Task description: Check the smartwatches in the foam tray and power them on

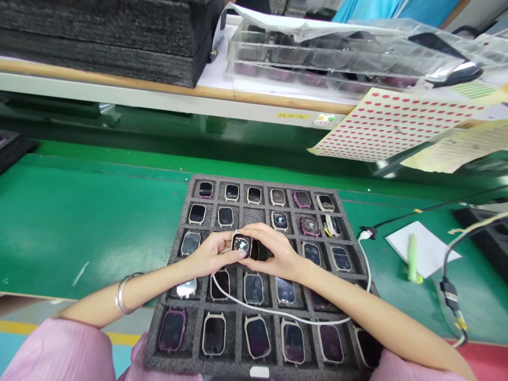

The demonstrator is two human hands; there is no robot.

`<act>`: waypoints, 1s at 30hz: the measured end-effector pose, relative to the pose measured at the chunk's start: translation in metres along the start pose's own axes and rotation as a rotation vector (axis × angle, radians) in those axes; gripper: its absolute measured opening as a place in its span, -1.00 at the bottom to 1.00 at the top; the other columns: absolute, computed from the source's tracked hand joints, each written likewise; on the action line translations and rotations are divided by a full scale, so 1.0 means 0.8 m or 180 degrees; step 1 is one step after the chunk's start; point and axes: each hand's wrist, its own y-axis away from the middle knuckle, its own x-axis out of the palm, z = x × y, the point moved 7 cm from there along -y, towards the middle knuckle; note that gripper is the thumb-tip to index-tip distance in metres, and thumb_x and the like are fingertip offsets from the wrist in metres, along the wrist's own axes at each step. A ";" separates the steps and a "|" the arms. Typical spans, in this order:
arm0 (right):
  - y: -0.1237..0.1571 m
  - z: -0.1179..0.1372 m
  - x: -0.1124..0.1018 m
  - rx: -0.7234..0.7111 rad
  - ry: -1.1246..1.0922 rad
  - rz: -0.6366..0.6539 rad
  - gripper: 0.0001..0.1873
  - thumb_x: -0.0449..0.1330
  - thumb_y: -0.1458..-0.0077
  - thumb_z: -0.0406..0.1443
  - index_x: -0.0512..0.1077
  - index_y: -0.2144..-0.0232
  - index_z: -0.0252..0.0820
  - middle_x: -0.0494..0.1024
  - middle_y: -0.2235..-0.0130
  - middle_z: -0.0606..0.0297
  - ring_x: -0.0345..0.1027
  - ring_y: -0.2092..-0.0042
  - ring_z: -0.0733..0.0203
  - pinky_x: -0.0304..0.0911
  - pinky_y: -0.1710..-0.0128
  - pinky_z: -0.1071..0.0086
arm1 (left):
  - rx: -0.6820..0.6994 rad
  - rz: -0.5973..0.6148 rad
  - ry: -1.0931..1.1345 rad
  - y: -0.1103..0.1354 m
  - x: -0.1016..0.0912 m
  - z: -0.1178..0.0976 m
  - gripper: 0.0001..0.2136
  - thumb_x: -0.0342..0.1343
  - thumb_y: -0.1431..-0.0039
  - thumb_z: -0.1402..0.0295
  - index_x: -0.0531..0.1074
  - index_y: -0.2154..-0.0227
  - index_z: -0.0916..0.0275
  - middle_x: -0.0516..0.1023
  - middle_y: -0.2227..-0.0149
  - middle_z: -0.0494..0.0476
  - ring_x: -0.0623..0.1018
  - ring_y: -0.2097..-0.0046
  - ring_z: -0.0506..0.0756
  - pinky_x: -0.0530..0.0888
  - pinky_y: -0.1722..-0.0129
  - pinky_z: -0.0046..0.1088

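Left grip (213, 254) and right grip (278, 253) curl close together (forearms (349, 299) converging).

Glossy watch screens (214, 334), rough matt foam tray (222, 365), smooth tabletop (99, 211), shiny metal bangle (120, 296)

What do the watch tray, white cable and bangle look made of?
Watch tray: likely foam, matte dark grey with a speckled, porous-looking surface.
White cable: probably plastic or rubber sheath, smooth, bending in a loose curve.
Bangle: seemingly metal, polished, silvery highlights.
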 end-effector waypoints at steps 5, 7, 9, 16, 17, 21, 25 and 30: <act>-0.001 -0.001 0.000 0.0059 0.0002 0.0015 -0.55 0.25 -0.14 -0.26 0.27 -0.05 -0.20 0.46 0.13 0.10 0.38 0.12 0.07 0.40 0.18 0.16 | -0.0015 -0.0087 0.0000 0.000 -0.001 0.000 -0.63 0.21 -0.06 0.16 0.42 0.17 0.36 0.33 0.54 -0.08 0.15 0.67 -0.15 0.10 0.69 -0.58; -0.001 -0.002 0.000 0.0088 0.0006 0.0041 -0.55 0.25 -0.14 -0.25 0.27 -0.06 -0.19 0.46 0.12 0.10 0.38 0.11 0.06 0.39 0.16 0.14 | -0.0015 -0.0117 -0.0024 0.000 -0.001 0.000 -0.63 0.21 -0.06 0.15 0.42 0.19 0.36 0.31 0.56 -0.09 0.15 0.67 -0.14 0.10 0.69 -0.57; -0.001 -0.002 0.001 0.0105 0.0005 0.0063 -0.55 0.25 -0.14 -0.26 0.27 -0.05 -0.20 0.46 0.12 0.09 0.37 0.11 0.06 0.38 0.15 0.14 | 0.0013 -0.0116 -0.0043 0.000 -0.001 -0.001 -0.64 0.20 -0.07 0.16 0.42 0.19 0.36 0.30 0.56 -0.10 0.15 0.66 -0.14 0.09 0.69 -0.58; 0.000 -0.001 0.000 0.0082 0.0022 0.0073 -0.53 0.26 -0.13 -0.27 0.27 -0.06 -0.23 0.46 0.10 0.07 0.36 0.08 0.05 0.36 0.12 0.14 | 0.0132 -0.0087 -0.0043 -0.001 -0.002 0.002 -0.63 0.19 -0.08 0.16 0.41 0.17 0.36 0.30 0.55 -0.09 0.15 0.65 -0.14 0.08 0.68 -0.59; 0.000 -0.001 0.000 0.0083 0.0032 0.0079 -0.53 0.26 -0.14 -0.27 0.26 -0.07 -0.22 0.46 0.09 0.07 0.36 0.08 0.05 0.36 0.12 0.13 | 0.0146 -0.0080 -0.0037 -0.001 -0.002 0.002 -0.63 0.19 -0.08 0.16 0.41 0.17 0.36 0.30 0.55 -0.09 0.15 0.65 -0.14 0.08 0.68 -0.59; 0.000 -0.001 0.001 0.0066 0.0090 0.0100 -0.53 0.24 -0.15 -0.25 0.25 -0.08 -0.19 0.46 0.09 0.08 0.36 0.08 0.05 0.36 0.14 0.13 | 0.0204 -0.0075 -0.0054 -0.001 -0.003 0.004 -0.64 0.19 -0.09 0.17 0.41 0.17 0.36 0.30 0.54 -0.09 0.16 0.65 -0.15 0.07 0.70 -0.61; 0.001 0.001 0.000 0.0011 0.0188 0.0126 -0.52 0.24 -0.15 -0.27 0.23 -0.09 -0.18 0.45 0.08 0.08 0.37 0.08 0.05 0.36 0.15 0.14 | 0.0208 0.0002 -0.0091 -0.001 -0.002 0.006 -0.62 0.18 -0.10 0.17 0.39 0.12 0.36 0.26 0.59 -0.12 0.18 0.69 -0.15 0.09 0.73 -0.63; -0.002 0.006 -0.003 -0.0029 0.0403 0.0278 -0.54 0.22 -0.15 -0.29 0.24 -0.08 -0.18 0.45 0.07 0.09 0.35 0.06 0.03 0.34 0.12 0.13 | 0.0182 0.0131 -0.0147 0.000 0.002 0.005 -0.62 0.12 -0.16 0.15 0.35 0.10 0.36 0.27 0.66 -0.13 0.25 0.70 -0.11 0.21 0.71 -0.64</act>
